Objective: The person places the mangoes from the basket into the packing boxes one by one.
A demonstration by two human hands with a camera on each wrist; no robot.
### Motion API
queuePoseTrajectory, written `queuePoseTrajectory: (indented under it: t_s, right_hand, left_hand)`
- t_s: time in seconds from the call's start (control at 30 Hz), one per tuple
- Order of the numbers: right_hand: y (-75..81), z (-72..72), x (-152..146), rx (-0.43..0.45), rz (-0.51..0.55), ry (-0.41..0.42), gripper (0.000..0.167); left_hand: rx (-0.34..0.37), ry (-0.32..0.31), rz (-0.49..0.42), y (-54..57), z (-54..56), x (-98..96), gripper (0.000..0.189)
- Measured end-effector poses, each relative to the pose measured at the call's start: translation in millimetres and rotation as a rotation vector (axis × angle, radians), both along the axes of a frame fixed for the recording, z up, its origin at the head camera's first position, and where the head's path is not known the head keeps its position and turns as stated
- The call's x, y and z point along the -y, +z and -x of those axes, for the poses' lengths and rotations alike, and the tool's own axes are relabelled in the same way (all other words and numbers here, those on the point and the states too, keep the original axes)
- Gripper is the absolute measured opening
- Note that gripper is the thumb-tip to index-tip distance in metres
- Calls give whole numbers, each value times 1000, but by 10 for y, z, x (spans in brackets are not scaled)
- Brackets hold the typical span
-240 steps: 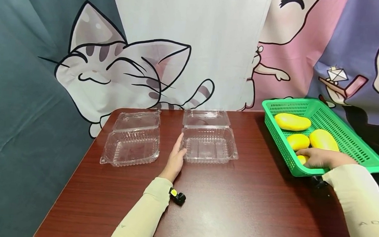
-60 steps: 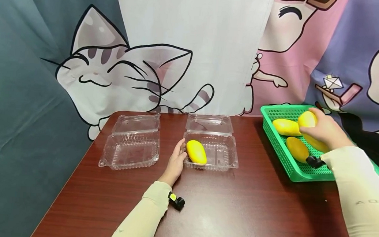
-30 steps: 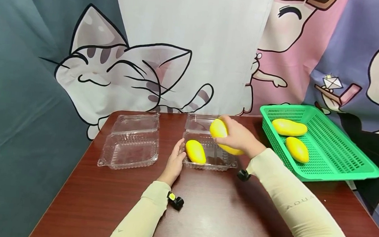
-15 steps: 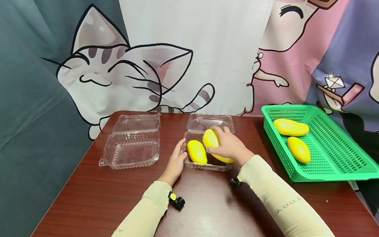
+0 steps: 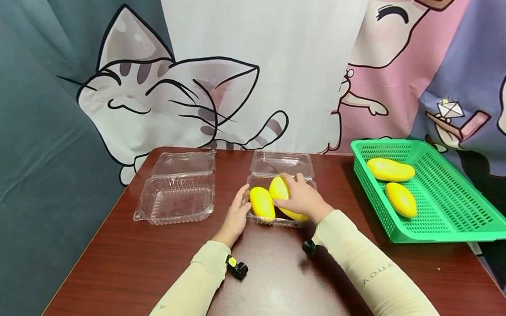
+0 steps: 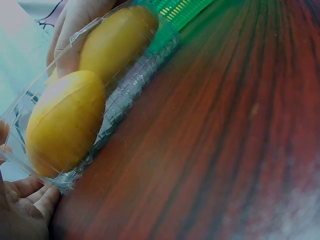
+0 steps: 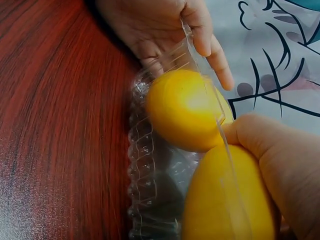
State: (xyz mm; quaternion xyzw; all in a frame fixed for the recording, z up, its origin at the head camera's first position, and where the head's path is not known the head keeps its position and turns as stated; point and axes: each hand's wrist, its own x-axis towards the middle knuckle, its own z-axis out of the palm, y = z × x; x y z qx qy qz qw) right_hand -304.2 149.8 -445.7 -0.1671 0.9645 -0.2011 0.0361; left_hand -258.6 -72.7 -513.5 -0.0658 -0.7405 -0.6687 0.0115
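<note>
My right hand (image 5: 304, 197) grips a yellow mango (image 5: 295, 214), thumb across it, inside the nearer half of a hinged clear plastic clamshell box (image 5: 278, 222). A second mango (image 5: 261, 203) lies at that half's left side, against the held one. My left hand (image 5: 234, 216) rests along the left wall, fingers fairly straight, thumb by the front corner. In the right wrist view the box's rim (image 7: 220, 117) passes in front of both mangoes, and the left hand (image 7: 165, 30) stands just beyond it. The left wrist view has the loose mango (image 6: 65, 125) nearest, the held mango (image 6: 120, 42) behind.
Another open clear clamshell box (image 5: 175, 199) stands to the left on the brown wooden table (image 5: 270, 286). At the right, a green plastic basket (image 5: 454, 236) holds two mangoes, one long (image 5: 390, 170) and one shorter (image 5: 401, 199). A cartoon-printed cloth (image 5: 265, 41) hangs behind.
My right hand has carried a mango leftward from the green basket and lowered it into the box. The other mango entered the box earlier. My left hand keeps its place.
</note>
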Motion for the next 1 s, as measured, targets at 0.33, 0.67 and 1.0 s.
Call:
queuePoseTrajectory:
  t_s: [0.33, 0.67, 1.0]
  right_hand:
    - [-10, -28, 9, 17, -17, 18, 89]
    - [-56, -52, 9, 36, -23, 56, 85]
    - [-37, -93, -226, -147, 193, -87, 75]
  left_hand:
    - [-6, -16, 13, 44, -20, -7, 57]
    - [-5, 2, 15, 19, -10, -14, 57]
    - [-11, 21, -212, -47, 10, 0, 54]
